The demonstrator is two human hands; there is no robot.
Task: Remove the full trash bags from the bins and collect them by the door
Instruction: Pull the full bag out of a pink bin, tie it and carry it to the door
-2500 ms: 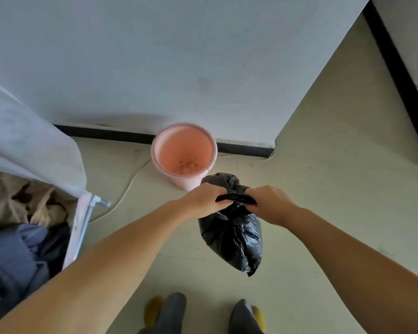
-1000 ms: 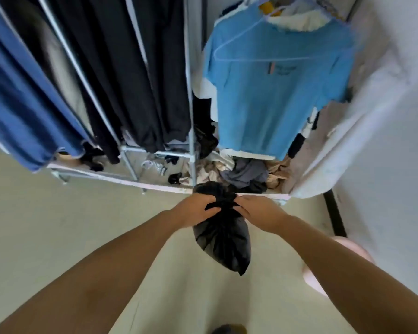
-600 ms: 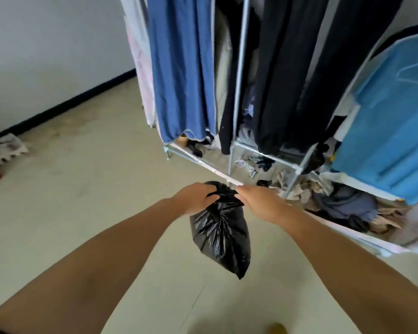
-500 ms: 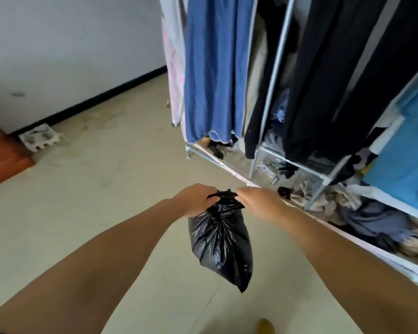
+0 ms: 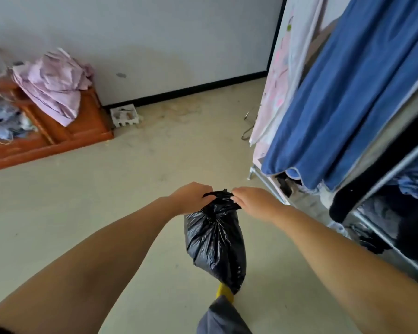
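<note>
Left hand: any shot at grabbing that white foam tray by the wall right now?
Probably not: the left hand grips the black trash bag, and the foam tray lies far across bare floor.

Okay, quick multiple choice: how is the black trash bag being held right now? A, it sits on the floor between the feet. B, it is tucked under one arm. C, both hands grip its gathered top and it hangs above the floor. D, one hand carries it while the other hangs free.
C: the left hand and right hand both grip the gathered top of the black trash bag, which hangs clear of the floor.
</note>
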